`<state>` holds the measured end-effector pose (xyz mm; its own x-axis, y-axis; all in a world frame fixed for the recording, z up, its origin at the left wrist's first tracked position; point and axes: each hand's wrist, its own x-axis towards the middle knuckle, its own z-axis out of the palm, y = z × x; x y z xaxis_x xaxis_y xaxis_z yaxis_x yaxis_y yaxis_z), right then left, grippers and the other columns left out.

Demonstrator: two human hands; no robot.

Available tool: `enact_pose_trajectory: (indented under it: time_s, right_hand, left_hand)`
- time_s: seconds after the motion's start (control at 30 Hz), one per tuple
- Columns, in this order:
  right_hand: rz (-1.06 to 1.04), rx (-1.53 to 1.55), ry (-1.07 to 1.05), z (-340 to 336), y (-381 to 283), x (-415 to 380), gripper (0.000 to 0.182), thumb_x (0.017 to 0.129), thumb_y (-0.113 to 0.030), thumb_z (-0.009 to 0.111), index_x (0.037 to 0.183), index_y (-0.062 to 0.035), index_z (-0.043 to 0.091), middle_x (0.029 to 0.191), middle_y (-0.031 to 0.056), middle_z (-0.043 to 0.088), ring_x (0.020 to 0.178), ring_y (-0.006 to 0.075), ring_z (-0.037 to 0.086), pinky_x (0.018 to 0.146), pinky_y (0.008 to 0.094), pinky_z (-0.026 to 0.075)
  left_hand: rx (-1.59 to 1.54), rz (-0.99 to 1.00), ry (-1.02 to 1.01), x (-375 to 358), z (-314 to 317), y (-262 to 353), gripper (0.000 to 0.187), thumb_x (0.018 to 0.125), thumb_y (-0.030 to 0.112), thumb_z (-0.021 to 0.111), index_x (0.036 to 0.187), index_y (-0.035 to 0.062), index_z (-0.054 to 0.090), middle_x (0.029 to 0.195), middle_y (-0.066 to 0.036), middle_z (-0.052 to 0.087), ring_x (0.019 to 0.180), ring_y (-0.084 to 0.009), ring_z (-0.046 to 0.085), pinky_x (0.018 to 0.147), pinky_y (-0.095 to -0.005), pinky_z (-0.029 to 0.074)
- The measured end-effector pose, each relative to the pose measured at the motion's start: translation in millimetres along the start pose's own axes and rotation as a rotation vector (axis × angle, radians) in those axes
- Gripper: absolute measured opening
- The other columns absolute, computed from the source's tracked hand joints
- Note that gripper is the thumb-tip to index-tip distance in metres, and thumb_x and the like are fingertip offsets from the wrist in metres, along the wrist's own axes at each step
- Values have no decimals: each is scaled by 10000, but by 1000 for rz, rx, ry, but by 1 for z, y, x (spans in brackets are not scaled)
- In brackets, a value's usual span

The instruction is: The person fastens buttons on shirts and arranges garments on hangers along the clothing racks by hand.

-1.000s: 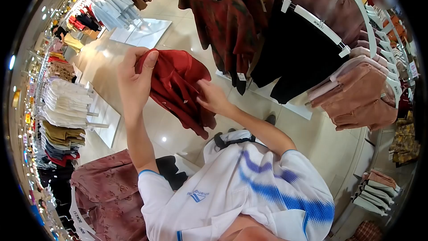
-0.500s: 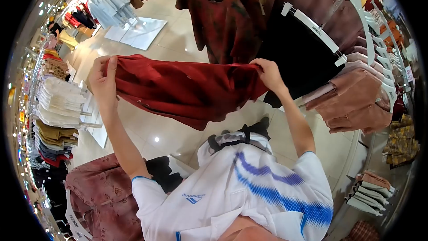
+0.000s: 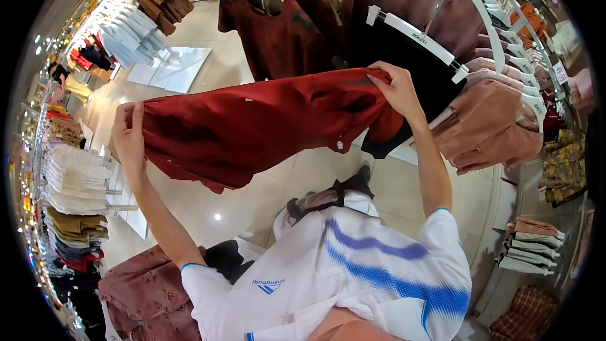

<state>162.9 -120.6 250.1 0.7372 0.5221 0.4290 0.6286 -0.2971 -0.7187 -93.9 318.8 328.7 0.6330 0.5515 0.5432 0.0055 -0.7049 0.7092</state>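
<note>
The red garment (image 3: 246, 129) hides the patterned top's (image 3: 278, 35) lower part; the bottom edge cuts off the floral garment (image 3: 148, 293); the rack sign's (image 3: 560, 72) print is too small.

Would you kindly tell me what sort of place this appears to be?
Probably a clothing shop: a white plastic clip hanger printed BOKESI holds a black cloth garment, white cloth garments hang in a dense row, and a small white sign shows at right.

My feed shows one left hand (image 3: 129, 139), one right hand (image 3: 400, 93), one held red garment (image 3: 252, 120), one nearby clip hanger (image 3: 413, 35), its two clips (image 3: 461, 74).
</note>
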Motion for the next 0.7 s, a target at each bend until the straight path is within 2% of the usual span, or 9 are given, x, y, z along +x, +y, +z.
enact_pose_trajectory:
  time_s: [0.07, 0.27, 0.37, 0.43, 0.5, 0.53, 0.57, 0.63, 0.7]
  right_hand:
    - [17, 56, -29, 0, -2, 0, 117, 877, -44, 643, 971, 26, 646, 790, 146, 657, 701, 150, 604, 682, 278, 489]
    - [-30, 79, -62, -9, -14, -2, 126, 866, -28, 644, 981, 25, 645, 810, 134, 665, 716, 149, 615, 709, 267, 490]
    - [-88, 101, -36, -21, -38, -11, 144, 859, 8, 612, 1001, 28, 631, 853, 97, 665, 752, 118, 592, 733, 244, 473]
    - [-132, 74, 35, -21, -37, -11, 164, 850, 5, 626, 1013, 23, 635, 844, 103, 668, 750, 118, 601, 719, 247, 472]
    - [3, 36, 66, -11, -17, -7, 165, 837, -5, 643, 1001, 22, 642, 814, 106, 668, 731, 133, 614, 700, 256, 478]
    - [-16, -57, 123, -8, -6, -6, 153, 833, -14, 654, 982, 21, 649, 795, 110, 671, 707, 135, 614, 683, 261, 479]
    - [-77, -121, 151, -8, -1, -8, 158, 809, -3, 661, 965, 18, 662, 764, 141, 665, 697, 154, 654, 667, 271, 490]
    - [-25, 8, 157, -13, -6, -16, 167, 804, 4, 658, 971, 14, 661, 758, 144, 655, 707, 118, 639, 665, 259, 484]
    - [20, -63, 175, -24, -2, -14, 176, 796, 39, 641, 970, 28, 666, 757, 134, 661, 705, 93, 614, 669, 251, 484]
  left_hand:
    - [15, 3, -4, 4, -1, -4, 211, 977, 212, 611, 959, 3, 599, 843, -28, 605, 793, -94, 515, 736, -226, 422]
    - [128, 20, -21, 9, 1, -9, 233, 983, 229, 599, 956, -2, 602, 852, -38, 623, 794, -99, 518, 735, -229, 422]
    - [73, 0, 0, 6, 2, -8, 227, 983, 233, 598, 960, 8, 607, 856, -34, 628, 793, -95, 518, 735, -234, 425]
    - [-36, -75, 39, 2, 0, -15, 226, 988, 234, 587, 967, 10, 609, 859, -29, 629, 794, -91, 521, 737, -238, 427]
    - [72, -25, -15, 6, 15, -39, 240, 991, 241, 577, 965, 5, 609, 848, -29, 621, 783, -87, 518, 731, -238, 431]
    - [132, -78, -78, 2, 25, -21, 256, 993, 245, 571, 952, -4, 608, 807, -29, 598, 770, -83, 512, 715, -241, 432]
    - [138, -23, -79, 4, 30, -39, 271, 993, 255, 572, 937, -7, 615, 764, -19, 573, 750, -84, 501, 695, -243, 426]
    - [64, -39, -88, -4, 31, -30, 280, 994, 263, 570, 940, -7, 624, 743, -14, 567, 734, -90, 496, 687, -243, 420]
    - [62, -39, -84, -2, 27, -21, 282, 993, 266, 571, 944, -6, 628, 743, -14, 569, 729, -90, 495, 684, -244, 420]
